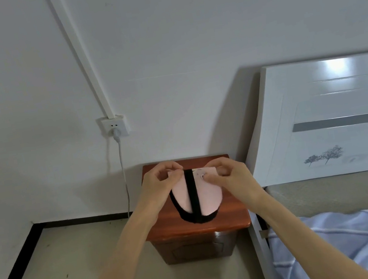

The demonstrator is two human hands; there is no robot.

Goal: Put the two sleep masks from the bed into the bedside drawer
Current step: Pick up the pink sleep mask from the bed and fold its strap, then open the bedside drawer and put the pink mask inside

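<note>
A pink sleep mask (pixel 206 196) with black trim and a black strap hangs folded above the reddish-brown bedside cabinet (pixel 229 220). My left hand (pixel 161 182) pinches its upper left corner. My right hand (pixel 228 175) pinches its upper right corner. Whether a second mask lies folded behind the pink one, I cannot tell. The cabinet's drawer front (pixel 192 248) faces me below the top and is closed.
The bed with a blue striped cover (pixel 344 246) lies at the right, under a white headboard (pixel 334 117). A wall socket (pixel 114 127) with a white cable hanging down is left of the cabinet. Beige floor (pixel 66 270) spreads at the left.
</note>
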